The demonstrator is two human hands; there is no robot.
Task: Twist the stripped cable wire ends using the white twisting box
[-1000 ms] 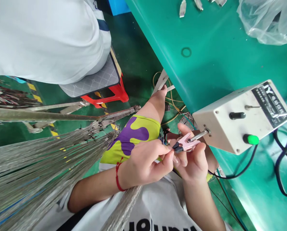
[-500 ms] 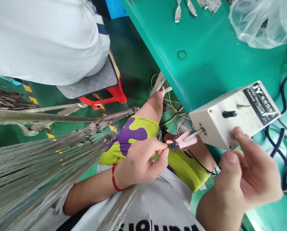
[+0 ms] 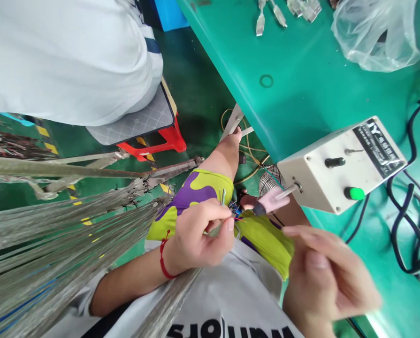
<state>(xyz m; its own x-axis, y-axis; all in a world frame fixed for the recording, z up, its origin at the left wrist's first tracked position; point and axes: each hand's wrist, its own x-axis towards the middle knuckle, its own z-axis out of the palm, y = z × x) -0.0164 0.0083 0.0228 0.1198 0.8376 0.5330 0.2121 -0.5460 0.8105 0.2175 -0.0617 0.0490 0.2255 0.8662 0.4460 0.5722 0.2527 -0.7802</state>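
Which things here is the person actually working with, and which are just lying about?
In use: left hand pinching the cable end; pink clip on the shaft of the white box; grey cable bundle; right hand, open, close by.
Lying about: plastic bag; loose connectors; black cords; red stool.

Open room over the bare green table (image 3: 301, 94) beyond the white box (image 3: 339, 169); blocked left by the wire bundle (image 3: 65, 234), right by black cords (image 3: 392, 225).
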